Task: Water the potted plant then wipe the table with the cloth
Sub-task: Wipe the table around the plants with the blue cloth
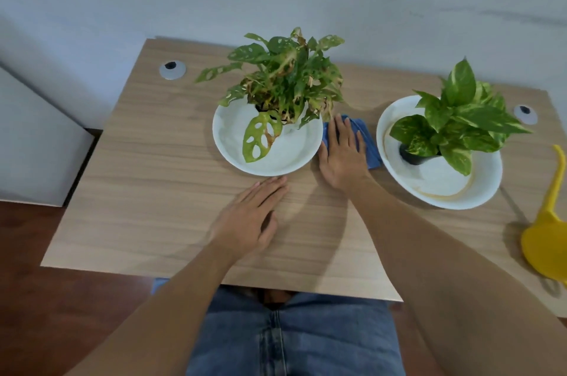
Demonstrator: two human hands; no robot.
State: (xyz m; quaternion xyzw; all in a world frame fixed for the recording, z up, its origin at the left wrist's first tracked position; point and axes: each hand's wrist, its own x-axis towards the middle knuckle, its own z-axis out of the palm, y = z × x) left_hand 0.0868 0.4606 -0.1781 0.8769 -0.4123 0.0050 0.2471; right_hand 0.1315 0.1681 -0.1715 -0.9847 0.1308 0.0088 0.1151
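Observation:
A blue cloth [369, 145] lies on the wooden table [153, 160] between two white dishes. My right hand [342, 154] presses flat on the cloth, fingers spread and pointing away from me. My left hand [248, 216] rests flat on the bare wood in front of the left dish, holding nothing. A holey-leaved potted plant [285, 78] stands in the left dish [270, 157]. A variegated potted plant [460, 121] stands in the right dish [441, 185]. A yellow watering can [549, 228] sits at the right edge, spout pointing away.
The table's back edge is against a grey wall. Two round cable grommets sit at the back left [172, 69] and back right [525, 114]. A white cabinet [33, 142] stands left of the table. My legs in jeans are below the front edge.

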